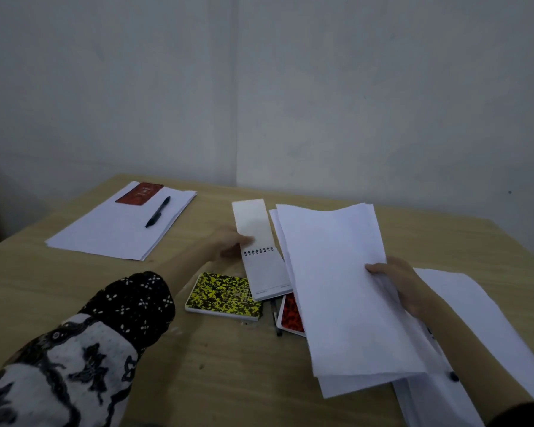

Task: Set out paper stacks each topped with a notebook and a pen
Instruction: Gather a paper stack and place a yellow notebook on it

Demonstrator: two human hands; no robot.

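Spiral notepad (261, 260) in left grip (228, 245); sheets (342, 288) in right grip (398, 282)

Wooden table (59, 288): paper stack (105, 229) far left, yellow notebook (224, 297), red notebook (292, 315) centre.

Right hand (404, 288) lifts a sheaf (346, 291) of paper; left hand (228, 245) grips the spiral pad (259, 251) on the table (74, 288).

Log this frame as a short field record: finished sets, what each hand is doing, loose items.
finished set: paper stack topped with red notebook and pen, far left
left hand: on open spiral notepad
right hand: holding paper sheaf
loose: yellow notebook, red-patterned notebook partly hidden
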